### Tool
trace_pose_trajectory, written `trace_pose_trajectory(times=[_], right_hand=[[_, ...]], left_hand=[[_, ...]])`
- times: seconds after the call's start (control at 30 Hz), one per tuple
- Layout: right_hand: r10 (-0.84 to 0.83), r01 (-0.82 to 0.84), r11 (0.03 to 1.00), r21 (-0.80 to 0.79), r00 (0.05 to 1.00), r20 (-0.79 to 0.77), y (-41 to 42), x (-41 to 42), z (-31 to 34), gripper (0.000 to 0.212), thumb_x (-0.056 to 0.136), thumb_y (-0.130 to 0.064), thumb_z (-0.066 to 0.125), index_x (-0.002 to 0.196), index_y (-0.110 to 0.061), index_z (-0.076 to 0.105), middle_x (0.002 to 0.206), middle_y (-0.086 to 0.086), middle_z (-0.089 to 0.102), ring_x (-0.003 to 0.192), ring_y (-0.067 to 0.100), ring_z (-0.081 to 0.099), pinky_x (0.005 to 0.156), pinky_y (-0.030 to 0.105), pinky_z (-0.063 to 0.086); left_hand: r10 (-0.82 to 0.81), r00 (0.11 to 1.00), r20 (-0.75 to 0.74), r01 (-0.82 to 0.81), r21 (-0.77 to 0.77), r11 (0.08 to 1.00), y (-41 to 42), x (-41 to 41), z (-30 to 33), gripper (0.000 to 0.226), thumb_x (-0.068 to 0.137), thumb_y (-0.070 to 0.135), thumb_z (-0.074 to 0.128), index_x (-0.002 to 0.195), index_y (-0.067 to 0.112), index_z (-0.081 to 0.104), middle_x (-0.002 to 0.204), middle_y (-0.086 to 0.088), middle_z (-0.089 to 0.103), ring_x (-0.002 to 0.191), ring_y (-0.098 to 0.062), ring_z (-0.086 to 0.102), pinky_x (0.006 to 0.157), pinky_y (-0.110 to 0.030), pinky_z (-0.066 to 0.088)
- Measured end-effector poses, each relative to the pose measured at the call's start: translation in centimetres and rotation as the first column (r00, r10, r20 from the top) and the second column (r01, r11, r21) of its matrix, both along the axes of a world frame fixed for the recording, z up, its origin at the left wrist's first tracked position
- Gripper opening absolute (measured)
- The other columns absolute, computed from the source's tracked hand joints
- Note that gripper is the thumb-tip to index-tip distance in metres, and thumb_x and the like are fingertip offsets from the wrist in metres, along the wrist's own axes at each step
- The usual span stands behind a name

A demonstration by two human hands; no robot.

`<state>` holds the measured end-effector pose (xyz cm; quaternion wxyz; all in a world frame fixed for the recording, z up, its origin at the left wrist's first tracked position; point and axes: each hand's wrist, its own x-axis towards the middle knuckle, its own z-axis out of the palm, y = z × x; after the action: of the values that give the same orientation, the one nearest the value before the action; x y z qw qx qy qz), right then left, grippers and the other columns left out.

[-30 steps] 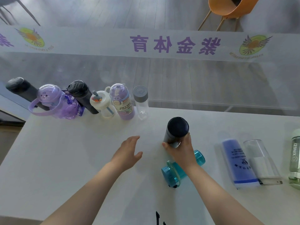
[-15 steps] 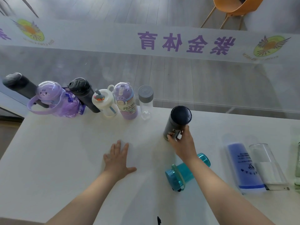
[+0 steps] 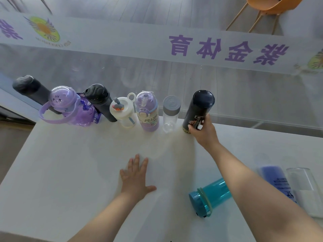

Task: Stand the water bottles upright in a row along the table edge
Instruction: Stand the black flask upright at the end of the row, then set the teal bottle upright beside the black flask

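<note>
My right hand [image 3: 203, 131] grips the lower part of a dark navy bottle [image 3: 199, 109], which stands upright at the far table edge just right of a clear bottle with a grey cap [image 3: 170, 113]. Left of that stand a lilac bottle [image 3: 147, 110], a white-lidded cup [image 3: 123, 112], a black bottle [image 3: 100, 102], a purple jug with a handle [image 3: 70, 109] and a black flask [image 3: 30, 89]. My left hand [image 3: 135, 176] rests flat on the white table [image 3: 70, 172]. A teal bottle [image 3: 209, 196], a blue bottle [image 3: 276, 180] and a clear bottle [image 3: 304, 184] lie on their sides at the right.
A glass wall with a frosted band and purple characters [image 3: 227, 49] runs right behind the far table edge. An orange chair [image 3: 267, 7] stands beyond the glass. The table's left edge drops off near the black flask.
My right hand has carried the dark navy bottle away from me to the far edge, next to the clear grey-capped bottle. My left hand has come down flat on the table.
</note>
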<state>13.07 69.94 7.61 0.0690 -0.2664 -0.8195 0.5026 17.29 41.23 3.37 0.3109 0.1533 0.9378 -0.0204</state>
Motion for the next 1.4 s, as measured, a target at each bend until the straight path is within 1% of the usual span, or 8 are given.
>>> trace_pose_trajectory(times=[0.3,0.47,0.57,0.8,1.0,1.2,1.3,1.4], right_hand=[[0.056,-0.055,0.998,-0.007,0.997,0.048,1.3,-0.3,-0.9,0.058,0.076,-0.025,0.073,0.123,-0.028,0.039,0.114,-0.005,0.058,0.104,0.017,0.057,0.090,0.046,0.051],[0.104,-0.119,0.985,0.122,0.987,0.125,1.7,1.5,-0.8,0.081,0.079,-0.025,0.073,0.143,-0.026,0.022,0.146,-0.001,0.040,0.130,0.019,0.041,0.104,0.037,0.038],[0.119,-0.155,0.969,0.192,0.975,0.188,1.6,4.3,-0.8,0.081,0.086,-0.019,0.064,0.149,-0.026,0.014,0.155,-0.001,0.027,0.139,0.020,0.033,0.110,0.035,0.032],[0.200,-0.268,0.920,0.285,0.949,0.245,0.0,13.4,1.0,0.059,0.091,-0.009,0.054,0.144,-0.023,0.032,0.151,0.000,0.036,0.137,0.019,0.035,0.109,0.026,0.026],[0.237,-0.316,0.910,0.268,0.927,0.290,-1.4,20.8,0.8,0.065,0.078,0.008,0.044,0.135,-0.024,0.046,0.137,-0.005,0.046,0.130,0.014,0.038,0.110,0.024,0.028],[0.301,-0.490,0.757,0.432,0.849,0.435,-2.8,23.7,-1.0,0.070,0.078,-0.001,0.047,0.143,-0.024,0.036,0.151,-0.003,0.032,0.144,0.022,0.018,0.116,0.027,-0.009],[0.306,-0.575,0.662,0.480,0.793,0.528,-3.6,24.3,-1.2,0.073,0.079,-0.003,0.049,0.145,-0.024,0.028,0.153,-0.002,0.026,0.146,0.025,0.014,0.118,0.041,-0.007],[0.266,-0.616,0.576,0.537,0.763,0.590,-4.3,24.8,-1.5,0.082,0.060,-0.003,0.069,0.133,-0.023,0.037,0.135,0.004,0.052,0.130,0.032,0.045,0.115,0.045,0.007]], left_hand=[[0.011,1.000,0.010,-0.012,0.023,1.000,0.1,0.1,-0.1,0.110,0.075,0.068,0.058,0.148,0.031,-0.016,0.157,-0.005,-0.027,0.145,-0.029,-0.019,0.113,-0.060,0.007],[0.011,1.000,0.011,-0.011,0.038,0.999,-0.1,0.2,-0.2,0.110,0.075,0.069,0.058,0.148,0.032,-0.017,0.156,-0.004,-0.028,0.145,-0.029,-0.020,0.113,-0.060,0.006],[0.003,1.000,-0.008,-0.002,0.053,0.999,-0.4,0.4,-0.2,0.106,0.077,0.068,0.056,0.148,0.032,-0.015,0.157,-0.003,-0.026,0.145,-0.027,-0.018,0.114,-0.058,0.005],[-0.022,0.999,-0.034,0.025,0.118,0.993,-2.0,2.6,-0.3,0.092,0.083,0.058,0.055,0.151,0.033,-0.002,0.160,-0.002,-0.013,0.147,-0.025,-0.006,0.117,-0.048,0.009],[-0.103,0.994,-0.029,0.106,0.134,0.985,-2.2,6.1,-0.1,0.087,0.087,0.054,0.051,0.151,0.029,-0.002,0.160,-0.006,-0.014,0.147,-0.026,-0.008,0.117,-0.044,0.006],[-0.198,0.980,-0.008,0.197,0.123,0.973,-3.4,7.5,0.1,0.085,0.091,0.051,0.047,0.151,0.026,-0.006,0.158,-0.005,-0.020,0.146,-0.025,-0.014,0.119,-0.043,0.002],[-0.244,0.970,0.001,0.242,0.122,0.963,-4.0,7.6,0.1,0.083,0.092,0.050,0.046,0.151,0.026,-0.008,0.158,-0.004,-0.023,0.146,-0.024,-0.016,0.119,-0.042,0.002],[-0.285,0.958,0.020,0.280,0.127,0.951,-4.8,7.5,0.4,0.082,0.093,0.049,0.046,0.151,0.026,-0.007,0.158,-0.003,-0.022,0.146,-0.023,-0.015,0.119,-0.042,0.002]])
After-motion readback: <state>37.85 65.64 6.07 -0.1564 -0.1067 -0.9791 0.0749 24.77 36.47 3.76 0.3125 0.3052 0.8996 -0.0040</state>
